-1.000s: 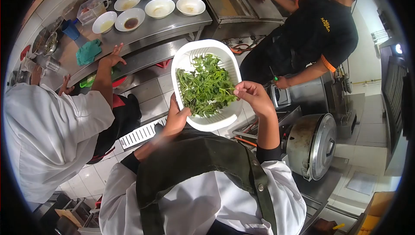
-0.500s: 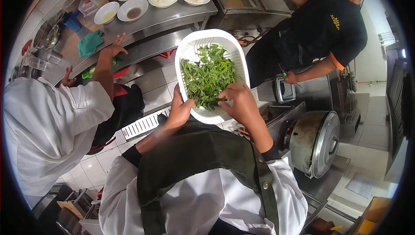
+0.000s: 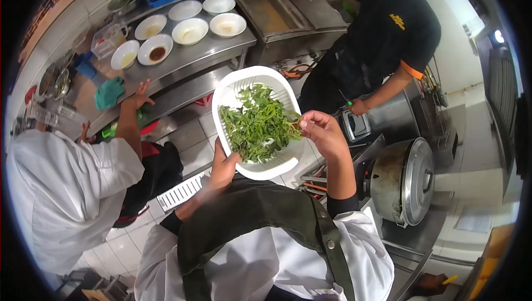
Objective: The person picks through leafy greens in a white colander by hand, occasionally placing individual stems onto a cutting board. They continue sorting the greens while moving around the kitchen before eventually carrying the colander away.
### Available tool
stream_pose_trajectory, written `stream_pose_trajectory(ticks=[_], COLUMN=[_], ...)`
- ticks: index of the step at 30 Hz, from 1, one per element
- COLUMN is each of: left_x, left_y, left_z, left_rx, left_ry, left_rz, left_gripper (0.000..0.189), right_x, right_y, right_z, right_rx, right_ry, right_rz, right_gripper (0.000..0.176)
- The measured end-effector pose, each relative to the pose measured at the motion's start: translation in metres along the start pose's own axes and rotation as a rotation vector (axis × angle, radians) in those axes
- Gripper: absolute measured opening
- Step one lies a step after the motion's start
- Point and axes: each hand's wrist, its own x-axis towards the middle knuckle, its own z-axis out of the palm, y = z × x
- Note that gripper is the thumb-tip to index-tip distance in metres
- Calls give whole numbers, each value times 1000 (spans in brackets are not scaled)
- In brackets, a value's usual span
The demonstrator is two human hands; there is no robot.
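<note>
A white slotted plastic basket is held out in front of my body, tilted so its inside shows. Loose green leaves cover much of its floor. My left hand grips the basket's near left edge, thumb over the rim and fingers underneath. At the right rim, my right hand pinches a leafy sprig between thumb and fingertips. The sprig overlaps the other leaves in this view.
Several white bowls, one with dark sauce, stand on a steel counter. A person in white is on the left; another in black stands ahead right. A large lidded pot sits at right.
My right hand has drawn back from inside the basket to its right rim with a sprig in its fingers. The person in black has reached an arm farther left.
</note>
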Motion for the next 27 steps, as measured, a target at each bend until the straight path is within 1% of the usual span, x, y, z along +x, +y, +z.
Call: stream_pose_trajectory(ticks=[3, 6, 9, 13, 17, 21, 24, 27], left_x=[2, 3, 5, 10, 13, 23, 23, 24], left_y=[-5, -2, -4, -6, -3, -9, -14, -19], left_z=[0, 3, 3, 2, 7, 9, 36, 45], left_rx=[-23, -22, -36, -43, 24, 25, 64, 88], left_ry=[25, 14, 12, -19, 9, -94, -155, -215], left_rz=[-33, -58, -50, -31, -111, -132, -110, -97], left_gripper=[65, 63, 62, 62, 61, 62, 63, 65], right_x=[-4, -5, -9, -12, -19, -37, -63, -85], right_y=[-9, -11, -19, -17, -10, 3, 8, 19], right_z=[2, 2, 10, 3, 2, -3, -31, -52], right_rx=[127, 104, 31, 54, 78, 121, 161, 205], right_ry=[-24, -2, 41, 30, 70, 121, 192, 275], right_rz=[14, -27, -16, -32, -60, -61, -74, -98], right_gripper=[10, 9, 8, 8, 8, 10, 9, 9])
